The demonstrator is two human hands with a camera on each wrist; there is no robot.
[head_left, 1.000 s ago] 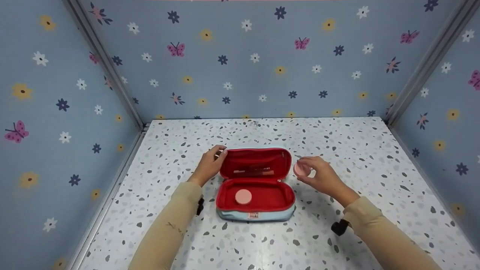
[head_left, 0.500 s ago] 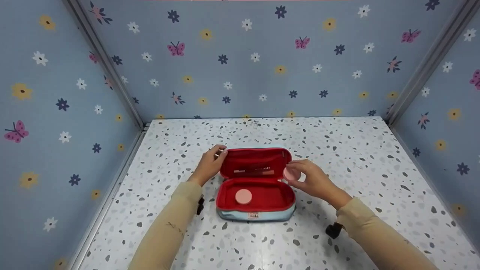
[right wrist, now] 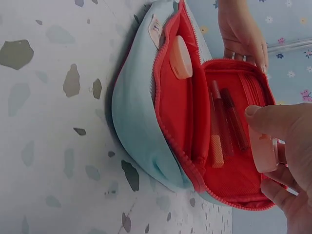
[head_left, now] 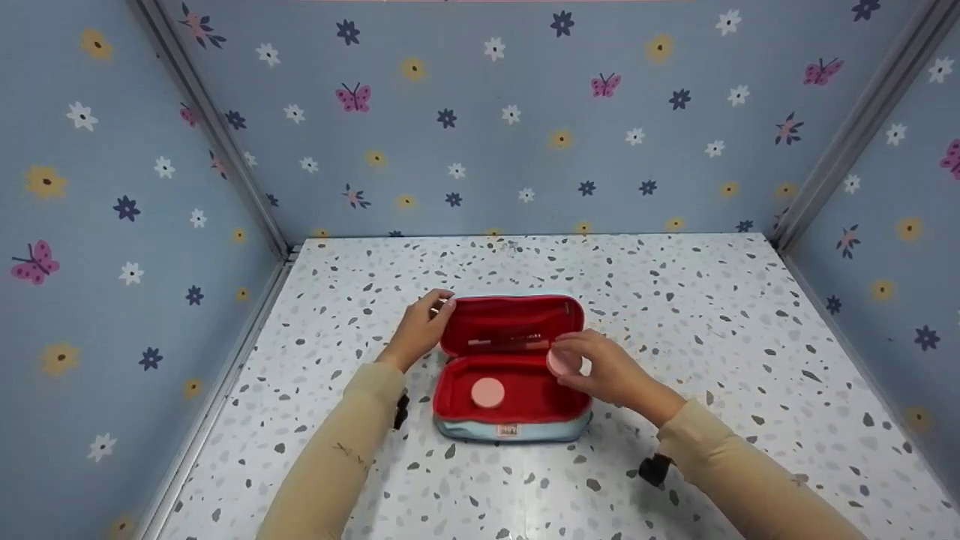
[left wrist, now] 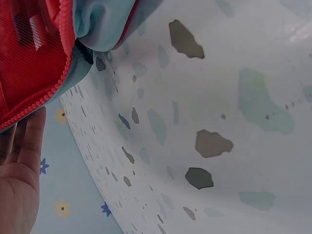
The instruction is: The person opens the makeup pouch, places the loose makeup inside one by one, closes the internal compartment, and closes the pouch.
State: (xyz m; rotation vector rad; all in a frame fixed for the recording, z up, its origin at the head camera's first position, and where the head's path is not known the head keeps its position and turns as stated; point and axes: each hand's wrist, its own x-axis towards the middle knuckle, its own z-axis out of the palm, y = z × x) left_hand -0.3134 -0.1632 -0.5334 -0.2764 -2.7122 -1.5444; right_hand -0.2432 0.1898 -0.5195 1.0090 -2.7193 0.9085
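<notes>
A light-blue zip case (head_left: pixel 461 430) with a red lining lies unzipped, its lid (head_left: pixel 517 319) tipped back. My left hand (head_left: pixel 418 330) holds the lid at its left edge, with fingers behind it in the left wrist view. My right hand (head_left: pixel 611 369) pinches a small round pink jar (head_left: pixel 561 362) between thumb and fingers, over the right part of the case. In the right wrist view, this jar (right wrist: pixel 263 152) has a clear section. A second round pink jar (head_left: pixel 487 392) sits in the left of the lower compartment.
Slim cosmetic tubes or pens (right wrist: pixel 224 117) are tucked behind the lid's mesh pocket. The case stands on a white speckled table (head_left: pixel 337 292). Flower-patterned blue panels (head_left: pixel 480 112) rise behind and on both sides.
My right hand has carried the jar leftward and toward me, from beside the case to over its right part. My left hand and the case look unmoved.
</notes>
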